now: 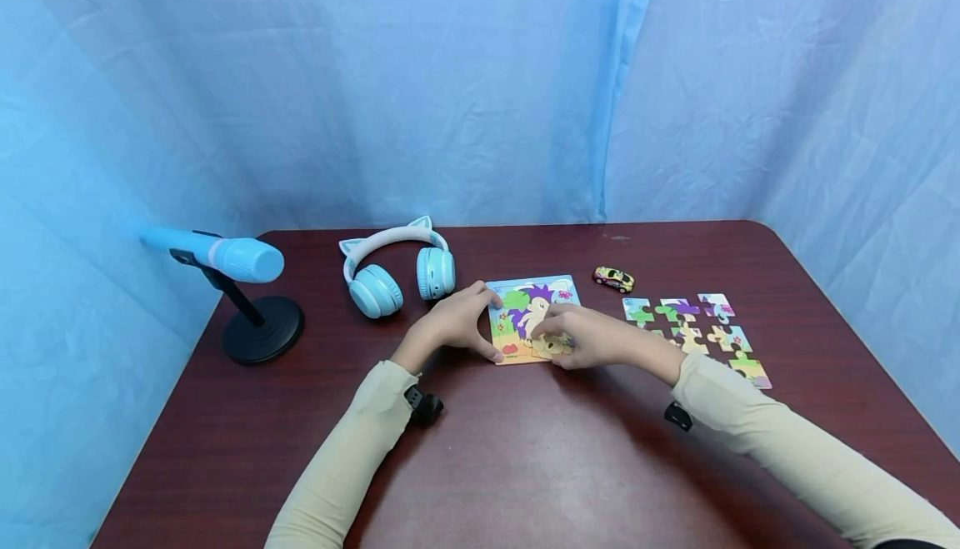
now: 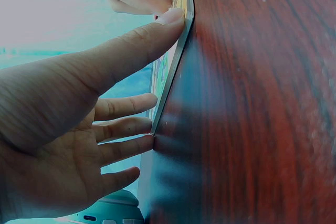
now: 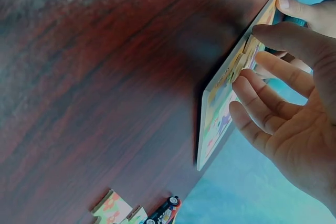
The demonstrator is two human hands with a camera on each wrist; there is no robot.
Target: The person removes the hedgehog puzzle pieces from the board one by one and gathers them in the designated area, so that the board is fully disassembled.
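Observation:
A square puzzle board (image 1: 521, 351) with a purple-haired cartoon animal lies flat near the table's middle. My left hand (image 1: 459, 318) is at its left side, thumb on the near corner and fingers spread along the edge. In the left wrist view, the left hand's thumb (image 2: 170, 18) presses the rim. My right hand (image 1: 588, 336) reaches over the board's near right part, fingers bent. The right wrist view shows a puzzle piece (image 3: 239, 66) raised and tilted at these fingertips, between thumb and fingers. The hand hides part of the picture.
Several loose puzzle pieces (image 1: 688, 337) lie to the right, partly behind the right forearm. A toy car (image 1: 613, 279) stands behind them. Cat-ear headphones (image 1: 397, 270) lie left of the board. A blue microphone (image 1: 243, 259) on a black stand (image 1: 262, 332) stands at far left.

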